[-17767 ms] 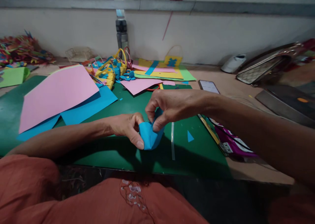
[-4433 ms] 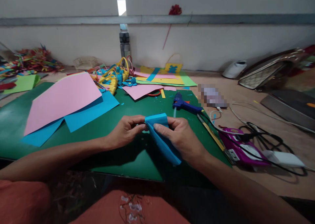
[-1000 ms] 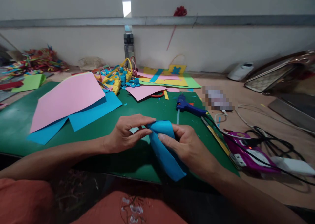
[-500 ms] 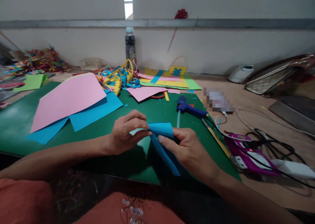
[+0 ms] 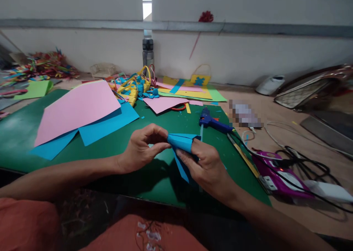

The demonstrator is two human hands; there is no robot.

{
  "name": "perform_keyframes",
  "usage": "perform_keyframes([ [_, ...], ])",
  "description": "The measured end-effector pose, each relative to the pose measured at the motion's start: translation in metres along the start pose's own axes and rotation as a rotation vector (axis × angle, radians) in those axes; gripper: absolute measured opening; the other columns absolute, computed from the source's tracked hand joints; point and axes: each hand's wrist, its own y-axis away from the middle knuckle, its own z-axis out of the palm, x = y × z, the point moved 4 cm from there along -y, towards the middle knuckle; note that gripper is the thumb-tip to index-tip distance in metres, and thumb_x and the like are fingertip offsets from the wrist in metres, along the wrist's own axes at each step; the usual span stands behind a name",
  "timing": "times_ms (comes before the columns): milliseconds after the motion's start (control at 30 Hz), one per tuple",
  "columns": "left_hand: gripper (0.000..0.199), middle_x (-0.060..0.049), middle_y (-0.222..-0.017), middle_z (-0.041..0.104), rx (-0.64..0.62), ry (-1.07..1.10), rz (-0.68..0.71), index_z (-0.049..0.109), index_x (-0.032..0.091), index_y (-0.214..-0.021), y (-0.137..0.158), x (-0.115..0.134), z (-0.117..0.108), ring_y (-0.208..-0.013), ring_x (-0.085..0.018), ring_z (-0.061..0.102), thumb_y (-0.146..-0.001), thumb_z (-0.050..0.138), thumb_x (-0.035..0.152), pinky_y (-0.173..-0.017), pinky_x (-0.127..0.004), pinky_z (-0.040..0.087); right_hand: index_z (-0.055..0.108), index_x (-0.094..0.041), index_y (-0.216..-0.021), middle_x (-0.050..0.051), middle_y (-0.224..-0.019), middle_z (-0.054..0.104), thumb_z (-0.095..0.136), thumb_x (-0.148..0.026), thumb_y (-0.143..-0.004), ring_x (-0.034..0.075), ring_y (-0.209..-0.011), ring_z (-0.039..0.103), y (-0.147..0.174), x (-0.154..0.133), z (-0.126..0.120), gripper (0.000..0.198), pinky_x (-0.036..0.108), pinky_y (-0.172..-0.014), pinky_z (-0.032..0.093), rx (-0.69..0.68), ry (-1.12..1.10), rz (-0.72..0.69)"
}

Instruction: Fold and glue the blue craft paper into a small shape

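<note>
A folded piece of blue paper (image 5: 180, 142) is held above the green mat (image 5: 116, 140), between both hands. My left hand (image 5: 147, 146) pinches its left end between thumb and fingers. Wrapped around the right part is my right hand (image 5: 205, 162), thumb on the near side and fingers partly hidden behind the paper. One flap of the paper hangs down below the right thumb. Beyond the hands, a blue hot glue gun (image 5: 215, 122) lies on the mat with a glue stick poking from its back.
Pink sheets (image 5: 79, 111) overlap blue sheets (image 5: 110, 124) at left. Small yellow and blue paper baskets (image 5: 135, 87) stand behind. Red-handled scissors (image 5: 180, 107) lie partly under pink paper. At right are a box cutter (image 5: 245, 159), a purple power strip (image 5: 281, 174) and tangled cables (image 5: 311, 162).
The blue paper has been turned and curled over more tightly. Its hanging flap looks shorter, and the right fingers have shifted around it. The left hand keeps its pinch.
</note>
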Motion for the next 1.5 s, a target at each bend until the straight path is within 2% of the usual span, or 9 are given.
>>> perform_keyframes([
  [167,0.018,0.001,-0.069,0.062,-0.01,0.167,-0.258,0.054,0.014,-0.078,0.001,-0.012,-0.001,-0.064,-0.009,0.062,-0.068,0.069,0.013,-0.059,-0.02,0.053,0.067,-0.019,-0.092,0.0,-0.075,0.061,0.051,-0.019,-0.085,0.012,-0.073,0.057,-0.005,0.008,0.008,0.017,0.024,-0.066,0.042,-0.033,-0.012,0.05],
  [367,0.014,0.002,-0.068,0.06,-0.066,0.206,-0.486,0.054,0.014,-0.074,0.004,-0.029,-0.007,-0.061,-0.009,0.063,-0.066,0.064,0.01,-0.057,-0.021,0.053,0.063,-0.018,-0.072,0.0,-0.066,0.059,0.049,-0.022,-0.085,0.011,-0.06,0.051,-0.01,0.016,0.024,0.02,0.024,-0.057,0.038,-0.071,0.09,0.099],
  [633,0.017,0.002,-0.063,0.061,-0.172,0.187,-0.546,0.052,0.013,-0.076,0.006,-0.053,-0.011,-0.052,-0.008,0.059,-0.065,0.056,0.0,-0.047,-0.019,0.048,0.065,-0.015,-0.073,0.004,-0.065,0.061,0.047,-0.023,-0.085,0.015,-0.062,0.052,-0.013,0.022,0.045,0.024,0.027,-0.059,0.034,-0.247,0.337,0.19],
  [733,0.02,0.002,-0.065,0.061,-0.227,0.027,-0.474,0.054,0.012,-0.076,0.003,-0.05,-0.013,-0.054,-0.008,0.058,-0.064,0.054,-0.003,-0.05,-0.02,0.047,0.065,-0.015,-0.074,0.006,-0.068,0.063,0.046,-0.022,-0.084,0.016,-0.064,0.053,-0.014,0.023,0.049,0.022,0.028,-0.061,0.034,-0.272,0.39,0.189],
  [867,0.019,-0.002,-0.073,0.065,-0.301,-0.293,-0.261,0.061,0.011,-0.079,0.0,-0.044,-0.016,-0.067,-0.012,0.059,-0.066,0.057,-0.002,-0.061,-0.024,0.047,0.064,-0.015,-0.072,0.005,-0.065,0.06,0.046,-0.018,-0.082,0.016,-0.062,0.051,-0.013,0.023,0.051,0.021,0.028,-0.06,0.034,-0.291,0.451,0.165],
  [1067,0.02,-0.007,-0.085,0.066,-0.413,-0.545,-0.017,0.065,0.012,-0.089,0.004,-0.044,-0.013,-0.077,-0.016,0.06,-0.074,0.054,0.005,-0.069,-0.029,0.049,0.064,-0.015,-0.076,0.006,-0.07,0.059,0.048,-0.016,-0.08,0.017,-0.065,0.052,-0.013,0.025,0.054,0.017,0.028,-0.059,0.032,-0.291,0.565,0.13],
  [1300,0.017,-0.009,-0.093,0.065,-0.467,-0.754,0.069,0.064,0.013,-0.09,0.007,-0.047,-0.008,-0.085,-0.02,0.061,-0.081,0.05,0.013,-0.072,-0.032,0.051,0.063,-0.016,-0.077,0.006,-0.071,0.058,0.048,-0.011,-0.079,0.017,-0.066,0.05,-0.011,0.021,0.055,0.016,0.028,-0.057,0.028,-0.265,0.68,0.0],
  [1500,0.02,-0.008,-0.092,0.065,-0.493,-0.935,0.197,0.063,0.014,-0.093,0.01,-0.051,-0.007,-0.083,-0.019,0.059,-0.086,0.045,0.016,-0.065,-0.029,0.049,0.063,-0.016,-0.075,0.005,-0.069,0.057,0.045,-0.014,-0.082,0.016,-0.065,0.047,-0.01,0.02,0.055,0.02,0.029,-0.055,0.023,-0.241,0.727,-0.038],
])
